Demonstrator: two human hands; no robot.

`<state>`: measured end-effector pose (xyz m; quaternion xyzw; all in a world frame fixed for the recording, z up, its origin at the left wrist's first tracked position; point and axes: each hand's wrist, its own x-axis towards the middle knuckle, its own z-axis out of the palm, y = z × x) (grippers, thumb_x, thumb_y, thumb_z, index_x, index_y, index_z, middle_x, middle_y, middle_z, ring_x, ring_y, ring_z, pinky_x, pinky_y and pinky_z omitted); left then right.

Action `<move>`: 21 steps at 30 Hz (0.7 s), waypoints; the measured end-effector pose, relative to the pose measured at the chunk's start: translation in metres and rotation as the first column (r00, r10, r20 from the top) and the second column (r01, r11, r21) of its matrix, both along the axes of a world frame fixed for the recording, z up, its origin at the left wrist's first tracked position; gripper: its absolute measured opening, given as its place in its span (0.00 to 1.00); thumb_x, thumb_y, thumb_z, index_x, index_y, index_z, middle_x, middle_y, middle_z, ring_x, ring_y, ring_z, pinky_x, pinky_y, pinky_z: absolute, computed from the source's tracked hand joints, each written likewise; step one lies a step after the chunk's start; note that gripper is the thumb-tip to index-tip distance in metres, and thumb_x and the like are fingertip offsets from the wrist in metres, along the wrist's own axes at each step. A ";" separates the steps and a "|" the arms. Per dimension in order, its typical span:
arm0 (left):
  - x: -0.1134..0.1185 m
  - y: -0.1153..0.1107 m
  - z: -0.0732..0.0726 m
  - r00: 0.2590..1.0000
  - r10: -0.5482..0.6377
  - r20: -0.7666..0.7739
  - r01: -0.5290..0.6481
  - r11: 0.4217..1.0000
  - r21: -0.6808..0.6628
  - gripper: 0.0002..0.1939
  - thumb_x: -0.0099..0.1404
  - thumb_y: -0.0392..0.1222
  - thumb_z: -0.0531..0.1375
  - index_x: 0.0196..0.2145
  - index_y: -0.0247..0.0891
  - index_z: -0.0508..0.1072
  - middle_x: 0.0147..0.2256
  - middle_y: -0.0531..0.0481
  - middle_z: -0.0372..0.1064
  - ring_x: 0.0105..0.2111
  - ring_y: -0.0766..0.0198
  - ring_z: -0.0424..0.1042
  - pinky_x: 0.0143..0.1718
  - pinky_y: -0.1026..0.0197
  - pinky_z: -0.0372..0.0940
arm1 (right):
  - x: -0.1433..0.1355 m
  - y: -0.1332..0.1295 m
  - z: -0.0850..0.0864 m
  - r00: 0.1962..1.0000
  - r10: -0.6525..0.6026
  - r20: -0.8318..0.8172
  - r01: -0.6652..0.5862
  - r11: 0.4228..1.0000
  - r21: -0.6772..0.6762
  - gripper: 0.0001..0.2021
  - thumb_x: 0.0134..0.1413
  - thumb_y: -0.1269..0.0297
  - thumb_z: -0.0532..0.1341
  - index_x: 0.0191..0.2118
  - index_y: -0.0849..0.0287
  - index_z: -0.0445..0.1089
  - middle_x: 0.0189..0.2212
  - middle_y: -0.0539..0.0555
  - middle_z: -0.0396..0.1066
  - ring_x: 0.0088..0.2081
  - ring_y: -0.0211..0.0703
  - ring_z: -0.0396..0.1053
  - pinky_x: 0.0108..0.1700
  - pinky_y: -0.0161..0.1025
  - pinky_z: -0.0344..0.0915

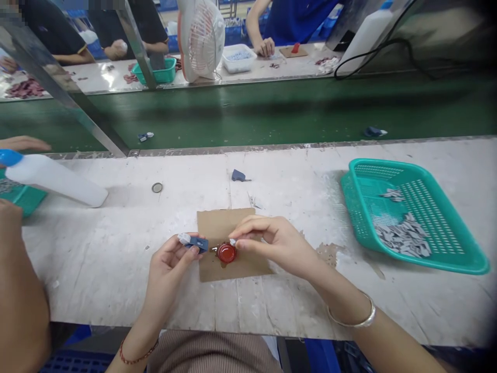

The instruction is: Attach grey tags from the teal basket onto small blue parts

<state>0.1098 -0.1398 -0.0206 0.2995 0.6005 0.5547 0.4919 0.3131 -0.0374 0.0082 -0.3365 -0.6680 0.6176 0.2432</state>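
Between the fingers of my left hand (171, 261) is a small dark-blue plastic part (199, 243) with a whitish-grey tip (184, 239). My right hand (277, 241) pinches a small whitish-grey piece (233, 241) just above a red round cap (227, 252). The cap lies on a square of brown cardboard (236, 272), with a wet-looking stain around it. Whether the small piece touches the cap, I cannot tell. Beyond the cardboard, another dark-blue part (238, 175) lies on the white worktable (186, 199).
A green basket (359, 235) holding many small grey pieces stands right. At left are a white bottle (58, 178) with a blue top and a neighbour's arm (23, 290). Blue parts lie on the green belt (248, 114). A fan (202, 41) and co-workers are across it.
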 end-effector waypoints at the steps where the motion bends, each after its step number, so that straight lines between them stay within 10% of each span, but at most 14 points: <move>1: 0.003 0.002 0.003 1.000 -0.014 0.001 0.014 1.000 0.006 0.10 0.60 0.45 0.67 0.39 0.41 0.80 0.42 0.47 0.79 0.42 0.59 0.78 0.41 0.63 0.73 | 0.001 0.002 -0.001 0.999 -0.044 -0.032 0.040 0.993 -0.109 0.06 0.52 0.61 0.69 0.35 0.56 0.79 0.35 0.53 0.78 0.38 0.43 0.75 0.43 0.41 0.72; 4: 0.014 0.009 0.013 0.997 -0.070 0.017 0.069 0.997 0.029 0.08 0.59 0.42 0.68 0.38 0.41 0.80 0.40 0.47 0.80 0.38 0.59 0.79 0.39 0.62 0.74 | 0.001 0.005 -0.004 0.981 -0.162 -0.102 0.126 0.947 -0.296 0.10 0.46 0.58 0.72 0.34 0.56 0.79 0.34 0.53 0.79 0.37 0.42 0.75 0.44 0.42 0.72; 14: 0.040 0.019 0.021 0.986 -0.157 0.060 0.154 0.987 0.055 0.08 0.60 0.42 0.67 0.39 0.41 0.79 0.33 0.48 0.80 0.34 0.59 0.79 0.35 0.62 0.73 | -0.002 -0.004 0.003 0.965 -0.149 -0.213 0.074 0.943 -0.324 0.07 0.47 0.62 0.72 0.34 0.55 0.79 0.34 0.52 0.78 0.35 0.41 0.76 0.41 0.39 0.74; 21: 0.044 0.018 0.019 0.987 -0.144 0.068 0.140 0.988 0.062 0.08 0.59 0.43 0.67 0.37 0.41 0.79 0.33 0.48 0.80 0.36 0.57 0.79 0.39 0.60 0.74 | 0.000 -0.007 0.012 0.988 -0.125 -0.091 0.124 0.992 -0.015 0.03 0.53 0.65 0.68 0.35 0.54 0.79 0.33 0.53 0.76 0.36 0.42 0.73 0.42 0.40 0.70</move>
